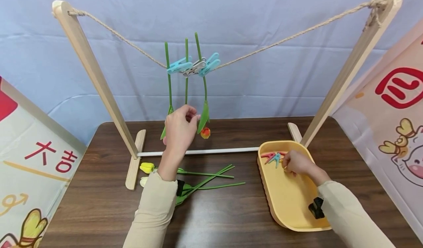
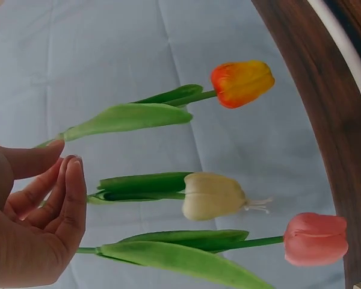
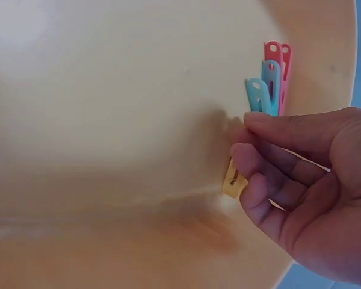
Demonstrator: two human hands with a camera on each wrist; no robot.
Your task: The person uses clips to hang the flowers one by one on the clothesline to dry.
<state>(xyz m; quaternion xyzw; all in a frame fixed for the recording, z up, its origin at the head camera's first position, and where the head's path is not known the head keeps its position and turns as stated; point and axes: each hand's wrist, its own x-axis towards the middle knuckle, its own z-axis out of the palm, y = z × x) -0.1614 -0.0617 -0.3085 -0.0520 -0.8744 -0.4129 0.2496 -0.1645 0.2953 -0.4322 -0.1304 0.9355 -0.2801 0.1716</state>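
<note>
Around our work, two wooden posts carry a sagging rope, with a pale blue cloth behind and a white rod crossing low between them. Our left sleeve stands in front of the loose tulips on the brown table, covering part of them; a yellow tulip shows beside it.

From the rope, light-blue pegs and a grey peg hold three tulips upside down. Our left hand hides the middle bloom from the head view, but the left wrist view shows it: a cream tulip between an orange-yellow tulip and a pink tulip. That hand's fingers are loosely bent, thumb and fingertips slightly apart with nothing visible between, just by the middle stem.

The yellow basin holds a red-pink clothespin and a light-blue clothespin, grouped near its wall. Our right hand is inside, fingers curled next to a yellow clothespin; whether they pinch it, we cannot tell.
</note>
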